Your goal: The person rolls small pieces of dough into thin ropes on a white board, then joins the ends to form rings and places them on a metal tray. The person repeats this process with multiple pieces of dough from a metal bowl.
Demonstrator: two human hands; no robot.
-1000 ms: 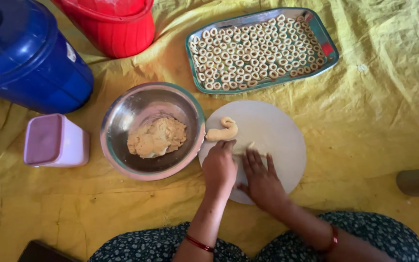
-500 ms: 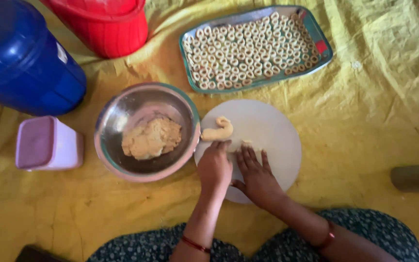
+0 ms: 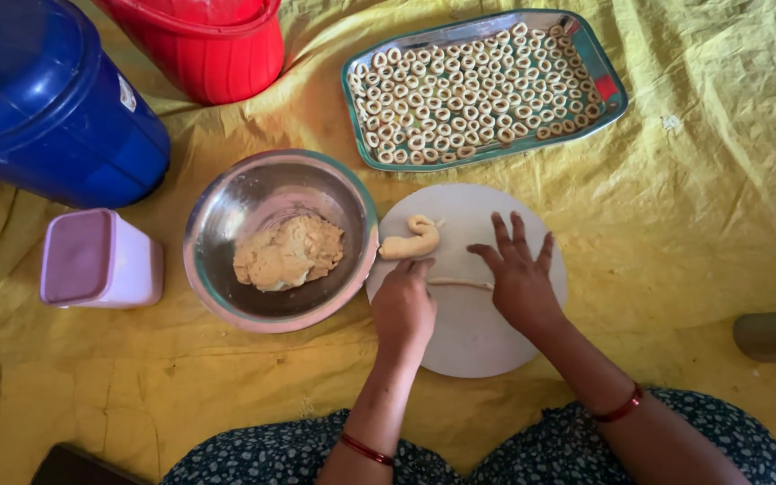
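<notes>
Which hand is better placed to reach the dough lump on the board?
Left. The left hand has its fingertips just below the dough lump; the right hand lies flat farther away on the round board.

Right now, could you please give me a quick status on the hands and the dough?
Left hand pinching the dough strand's end. Right hand flat, fingers spread, over its other end. Board also holds a dough lump; nothing blocking.

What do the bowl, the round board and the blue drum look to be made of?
Bowl: shiny metal, probably steel, since its wall mirrors light. Round board: pale and matte, maybe wood or plastic; hard to tell. Blue drum: glossy moulded plastic, judging by its soft highlights.
</notes>
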